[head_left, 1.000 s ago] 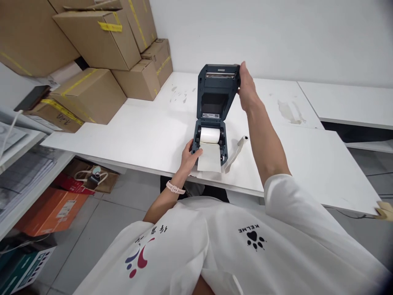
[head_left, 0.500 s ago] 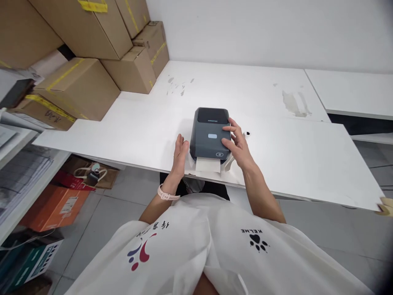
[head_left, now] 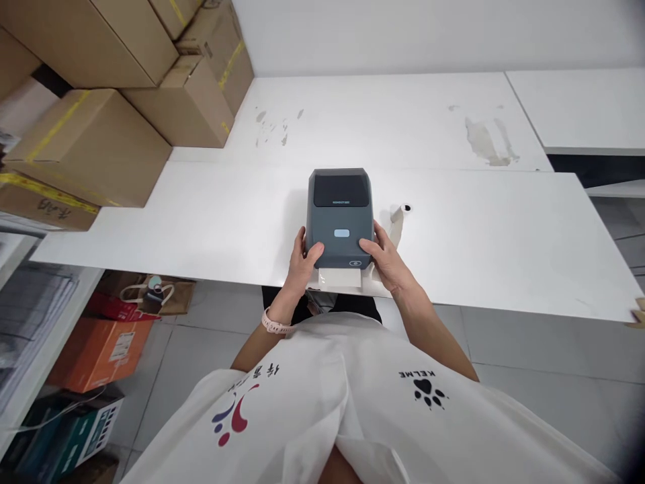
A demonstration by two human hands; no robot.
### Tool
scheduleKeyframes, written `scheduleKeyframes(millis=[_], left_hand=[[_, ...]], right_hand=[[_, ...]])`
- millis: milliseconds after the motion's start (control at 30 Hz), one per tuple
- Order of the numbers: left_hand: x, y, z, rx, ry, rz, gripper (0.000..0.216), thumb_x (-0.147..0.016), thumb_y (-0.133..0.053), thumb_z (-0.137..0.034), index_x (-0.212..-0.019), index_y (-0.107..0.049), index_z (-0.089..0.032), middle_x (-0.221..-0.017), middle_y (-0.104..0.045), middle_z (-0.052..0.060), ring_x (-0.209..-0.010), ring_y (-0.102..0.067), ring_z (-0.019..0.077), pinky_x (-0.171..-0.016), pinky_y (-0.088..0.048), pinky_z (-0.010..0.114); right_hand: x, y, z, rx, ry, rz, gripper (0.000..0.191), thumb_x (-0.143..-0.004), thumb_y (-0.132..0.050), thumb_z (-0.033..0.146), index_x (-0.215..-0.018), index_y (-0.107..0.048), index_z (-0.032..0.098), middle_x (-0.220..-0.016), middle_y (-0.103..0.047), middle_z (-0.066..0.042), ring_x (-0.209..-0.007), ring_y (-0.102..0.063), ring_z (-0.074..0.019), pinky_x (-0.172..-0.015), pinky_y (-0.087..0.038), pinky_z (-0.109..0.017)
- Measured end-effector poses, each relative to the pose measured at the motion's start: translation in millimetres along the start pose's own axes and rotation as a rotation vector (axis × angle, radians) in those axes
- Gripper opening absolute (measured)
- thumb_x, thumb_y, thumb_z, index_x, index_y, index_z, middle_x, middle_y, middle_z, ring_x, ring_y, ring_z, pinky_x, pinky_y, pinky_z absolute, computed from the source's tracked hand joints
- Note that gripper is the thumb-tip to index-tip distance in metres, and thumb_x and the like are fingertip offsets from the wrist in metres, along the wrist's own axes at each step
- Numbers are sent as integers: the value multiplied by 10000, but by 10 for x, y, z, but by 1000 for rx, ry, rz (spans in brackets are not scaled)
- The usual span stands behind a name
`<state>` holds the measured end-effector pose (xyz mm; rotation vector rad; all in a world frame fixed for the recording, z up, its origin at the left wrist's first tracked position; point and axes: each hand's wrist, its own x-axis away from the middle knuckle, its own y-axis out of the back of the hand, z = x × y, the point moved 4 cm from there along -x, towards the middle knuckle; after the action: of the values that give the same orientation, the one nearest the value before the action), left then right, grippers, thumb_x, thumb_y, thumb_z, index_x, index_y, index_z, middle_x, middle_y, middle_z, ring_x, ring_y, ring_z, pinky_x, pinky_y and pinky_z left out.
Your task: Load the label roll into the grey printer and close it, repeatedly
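Note:
A dark grey label printer (head_left: 340,212) sits closed near the front edge of the white table (head_left: 211,222). A strip of white label paper (head_left: 340,277) sticks out of its front slot. My left hand (head_left: 301,263) grips the printer's front left corner, thumb on top. My right hand (head_left: 387,261) grips the front right corner the same way. A spent paper roll core with a loose white strip (head_left: 398,218) lies on the table just right of the printer.
Cardboard boxes (head_left: 91,144) with yellow tape are stacked at the left back of the table. A second white table (head_left: 579,107) stands at the right. Under the table are an orange box (head_left: 95,349) and a brown bag (head_left: 151,296). Shelving runs along the left.
The printer lid, open a second ago, has been shut by my right hand. Both hands have moved onto the printer's front corners.

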<state>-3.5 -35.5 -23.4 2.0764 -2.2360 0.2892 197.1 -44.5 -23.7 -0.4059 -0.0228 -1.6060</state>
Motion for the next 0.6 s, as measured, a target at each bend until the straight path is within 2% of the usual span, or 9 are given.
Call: scheduleKeyframes(millis=[100, 267, 333, 400, 433, 467, 533, 600], left_hand=[[-66, 0, 18, 1, -43, 0, 907, -794, -694, -645, -1543, -351, -265, -1603, -439, 129, -1475, -431, 348, -1172, -440, 479], [-77, -4, -5, -26, -101, 23, 790, -822, -661, -642, -1475, -436, -260, -1520, -529, 129, -1415, -497, 333, -1115, -471, 456], [57, 16, 3, -76, -99, -64, 745, -828, -669, -616, -1446, -453, -260, -1531, -506, 128, -1405, -500, 306, -1086, -482, 419], [283, 56, 32, -142, -123, -256, 636, -837, -674, -578, -1359, -510, -252, -1477, -539, 121, -1322, -553, 260, -1021, -504, 374], [409, 65, 56, -171, -135, -342, 540, -845, -666, -562, -1267, -562, -240, -1386, -597, 111, -1226, -599, 231, -971, -515, 352], [520, 49, 94, -185, -123, -372, 428, -859, -643, -557, -1127, -614, -224, -1228, -667, 92, -1087, -640, 201, -904, -522, 331], [661, -52, 185, -152, -39, -264, 377, -872, -595, -577, -860, -634, -202, -928, -703, 54, -824, -637, 157, -764, -513, 302], [702, -205, 251, -42, 92, -52, 409, -854, -597, -582, -738, -624, -191, -788, -694, 45, -688, -602, 139, -675, -487, 295]], right_hand=[[-17, -5, 6, -14, 43, -24, 959, -700, -820, 539, -1524, -382, 323, -1598, -457, -35, -1489, -415, -313, -1256, -351, -529], [-47, -1, 19, -24, 45, -9, 947, -677, -818, 526, -1502, -398, 325, -1583, -473, -29, -1483, -422, -314, -1260, -338, -538], [-59, 0, 20, -22, 52, 8, 938, -671, -816, 527, -1491, -406, 329, -1569, -490, -25, -1474, -434, -310, -1263, -334, -538], [-72, 2, 14, -33, 66, 7, 933, -664, -812, 529, -1482, -411, 326, -1562, -498, -24, -1469, -441, -306, -1268, -329, -529], [-77, 3, 6, -39, 69, 1, 933, -659, -810, 529, -1479, -412, 326, -1560, -499, -22, -1471, -439, -305, -1271, -326, -525], [-81, 3, -4, -44, 71, -5, 933, -655, -807, 528, -1477, -412, 328, -1560, -498, -19, -1475, -433, -303, -1273, -322, -524], [-84, 3, -19, -42, 77, -10, 932, -656, -795, 528, -1479, -406, 328, -1566, -491, -15, -1485, -417, -299, -1274, -319, -521], [-82, -2, -17, -31, 90, 2, 947, -666, -772, 533, -1500, -381, 314, -1579, -475, -24, -1483, -418, -296, -1271, -321, -518]])
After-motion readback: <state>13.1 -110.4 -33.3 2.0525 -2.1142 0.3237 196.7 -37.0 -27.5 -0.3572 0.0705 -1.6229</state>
